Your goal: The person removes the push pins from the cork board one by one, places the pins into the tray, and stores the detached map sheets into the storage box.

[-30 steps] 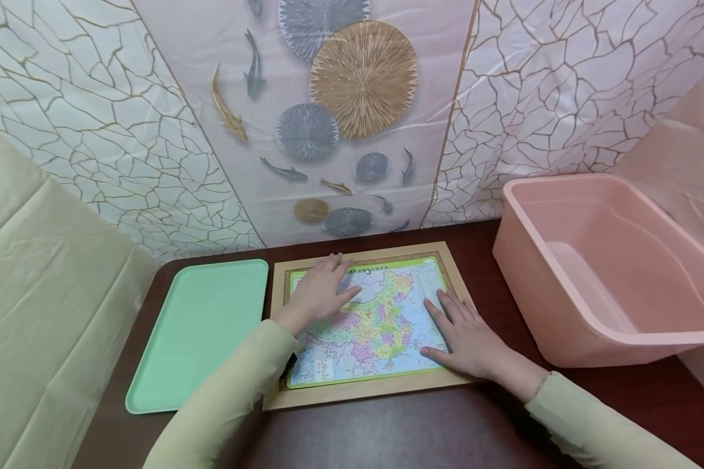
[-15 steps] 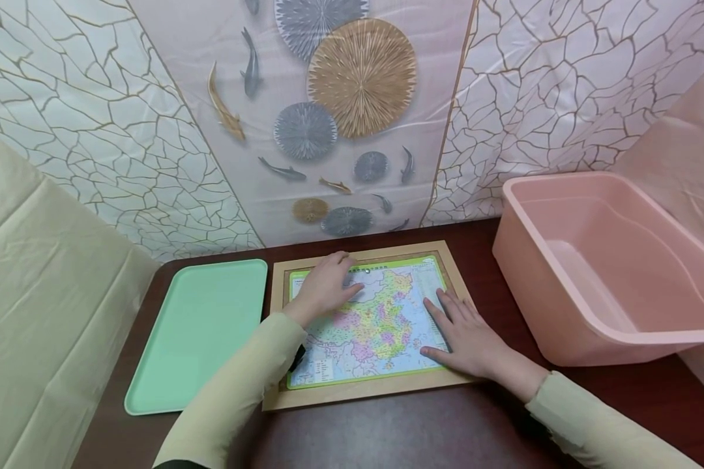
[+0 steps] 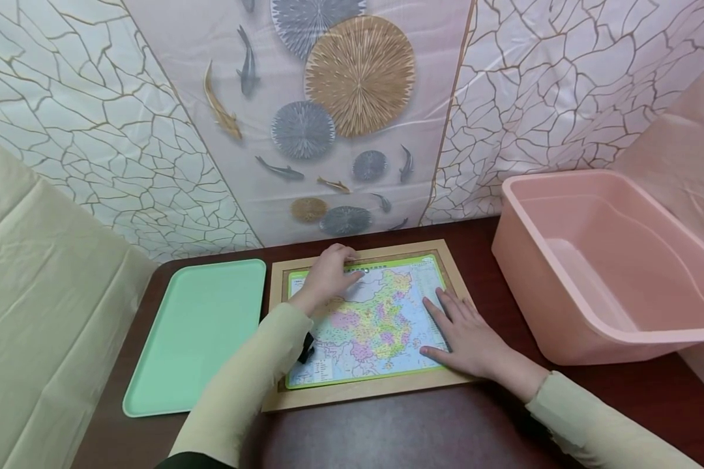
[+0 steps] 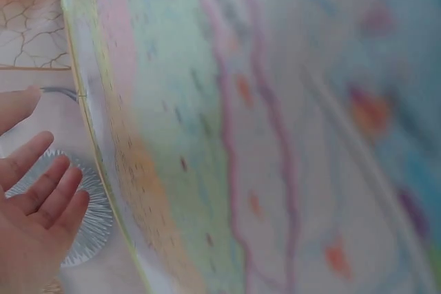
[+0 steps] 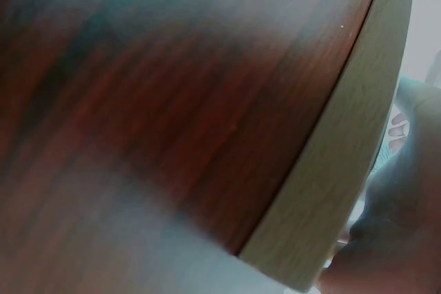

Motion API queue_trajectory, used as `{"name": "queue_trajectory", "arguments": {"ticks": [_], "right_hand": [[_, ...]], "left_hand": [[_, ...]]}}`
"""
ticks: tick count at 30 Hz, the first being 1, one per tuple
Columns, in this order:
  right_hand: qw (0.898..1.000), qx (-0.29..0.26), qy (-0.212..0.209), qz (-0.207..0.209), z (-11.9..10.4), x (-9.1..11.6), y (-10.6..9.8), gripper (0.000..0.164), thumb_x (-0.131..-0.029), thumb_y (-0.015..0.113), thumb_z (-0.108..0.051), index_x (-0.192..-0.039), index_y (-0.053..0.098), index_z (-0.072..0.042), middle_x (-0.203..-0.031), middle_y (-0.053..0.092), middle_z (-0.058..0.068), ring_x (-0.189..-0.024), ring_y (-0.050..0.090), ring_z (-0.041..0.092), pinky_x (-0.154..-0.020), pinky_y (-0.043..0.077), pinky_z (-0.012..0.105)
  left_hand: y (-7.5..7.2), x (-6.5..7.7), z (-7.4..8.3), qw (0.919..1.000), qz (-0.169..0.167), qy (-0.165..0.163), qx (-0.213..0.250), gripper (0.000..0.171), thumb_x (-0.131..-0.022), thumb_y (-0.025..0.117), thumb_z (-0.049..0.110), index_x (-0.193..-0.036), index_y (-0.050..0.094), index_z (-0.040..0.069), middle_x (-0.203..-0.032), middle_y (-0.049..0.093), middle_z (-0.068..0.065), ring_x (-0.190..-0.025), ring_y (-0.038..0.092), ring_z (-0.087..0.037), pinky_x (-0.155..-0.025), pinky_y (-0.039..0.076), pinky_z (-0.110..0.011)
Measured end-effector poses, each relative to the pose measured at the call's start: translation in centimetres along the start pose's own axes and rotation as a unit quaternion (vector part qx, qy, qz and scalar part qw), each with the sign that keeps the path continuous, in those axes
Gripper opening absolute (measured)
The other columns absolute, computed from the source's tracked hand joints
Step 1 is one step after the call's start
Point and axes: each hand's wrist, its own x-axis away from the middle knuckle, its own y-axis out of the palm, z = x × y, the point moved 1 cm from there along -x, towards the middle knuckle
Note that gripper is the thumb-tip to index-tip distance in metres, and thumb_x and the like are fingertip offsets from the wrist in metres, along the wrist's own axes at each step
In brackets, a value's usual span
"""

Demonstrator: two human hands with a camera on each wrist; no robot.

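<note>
A colourful map [image 3: 360,329] with a green border lies in a light wooden frame [image 3: 358,391] on the table. My left hand [image 3: 327,277] is over the map's upper left, with fingers loosely bent near the top edge. In the left wrist view, its thumb [image 4: 19,107] meets a small curved ring [image 4: 60,91] at the map's edge. Seen from the head, that ring [image 3: 366,270] sits beside the thumb tip. Flat across the map's right border and frame rests my right hand [image 3: 468,335], fingers spread. The right wrist view shows the frame's side [image 5: 324,156] beside this hand [image 5: 413,191].
A mint-green tray [image 3: 196,329] lies left of the frame. To the right stands a deep pink tub [image 3: 554,306]. Behind the dark wood table [image 3: 387,430] hangs a patterned wall sheet [image 3: 360,78]. Something black [image 3: 307,348] shows under the left wrist.
My left hand has shifted a little right and up towards the map's top edge, its fingers now more bent by the ring. My right hand stays in place.
</note>
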Motion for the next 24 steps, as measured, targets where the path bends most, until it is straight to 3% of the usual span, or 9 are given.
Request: {"name": "queue_trajectory", "arguments": {"ticks": [6, 14, 24], "right_hand": [[1.000, 0.000, -0.002, 0.001, 0.1, -0.1, 0.2, 0.095, -0.098, 0.064, -0.065, -0.165, 0.035, -0.005, -0.172, 0.027, 0.030, -0.160, 0.024, 0.049, -0.128, 0.027, 0.068], [1.000, -0.003, -0.003, 0.002, 0.1, -0.1, 0.3, 0.095, -0.098, 0.063, -0.066, -0.166, 0.035, -0.005, -0.172, 0.026, 0.030, -0.160, 0.023, 0.049, -0.128, 0.027, 0.069], [1.000, -0.006, 0.003, 0.000, 0.1, 0.0, 0.2, 0.095, -0.098, 0.063, -0.066, -0.166, 0.034, -0.006, -0.172, 0.025, 0.029, -0.161, 0.022, 0.049, -0.128, 0.025, 0.069]], "left_hand": [[0.4, -0.4, -0.4, 0.9982, 0.007, -0.029, 0.052, 0.038, -0.100, 0.079, 0.025, -0.132, 0.071, 0.007, -0.135, 0.065, -0.013, -0.118, 0.065, -0.028, -0.102, 0.058, -0.043], [1.1, -0.9, -1.1, 0.9926, 0.013, -0.056, 0.107, 0.030, -0.099, 0.079, 0.020, -0.123, 0.073, 0.005, -0.108, 0.072, -0.008, -0.095, 0.066, -0.021, -0.086, 0.058, -0.035], [1.2, -1.3, -1.1, 0.9881, 0.011, -0.071, 0.136, 0.022, -0.098, 0.079, 0.015, -0.116, 0.076, 0.003, -0.105, 0.075, -0.011, -0.092, 0.068, -0.021, -0.083, 0.058, -0.033]]}}
